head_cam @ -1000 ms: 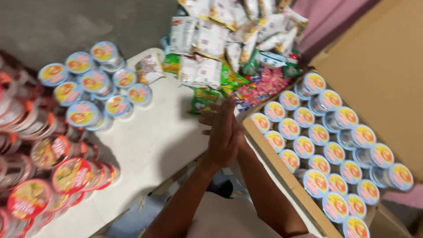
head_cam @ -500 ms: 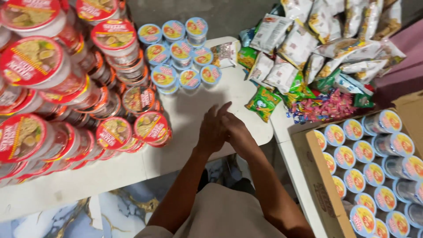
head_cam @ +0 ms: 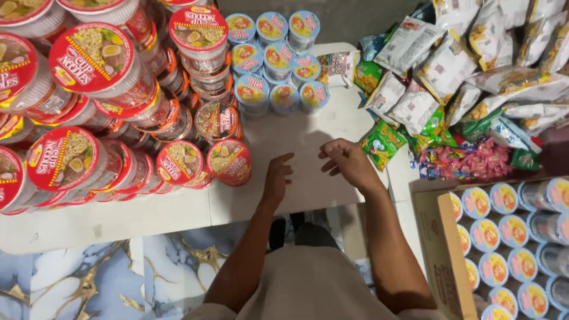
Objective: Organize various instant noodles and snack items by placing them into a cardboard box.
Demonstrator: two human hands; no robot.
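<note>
My left hand (head_cam: 277,176) hovers over the white table (head_cam: 308,133), fingers apart and holding nothing, just right of the nearest red-lidded noodle cup (head_cam: 229,161). My right hand (head_cam: 347,161) hangs beside it with fingers loosely curled and apart, also holding nothing, close to a small green snack packet (head_cam: 383,144). The two hands are apart from each other. A stacked pile of red-lidded noodle cups (head_cam: 89,106) fills the left. A cluster of blue-lidded cups (head_cam: 275,59) stands at the far middle of the table.
Snack bags in white and green (head_cam: 468,71) are heaped at the right, with pink wrapped candies (head_cam: 468,163) below them. An open cardboard box (head_cam: 435,237) of blue-lidded cups sits at lower right. Marbled blue floor (head_cam: 118,278) shows beneath the table's edge.
My hands were pressed together; now they have parted over the table. The view has swung left from the cardboard box to the red cup pile.
</note>
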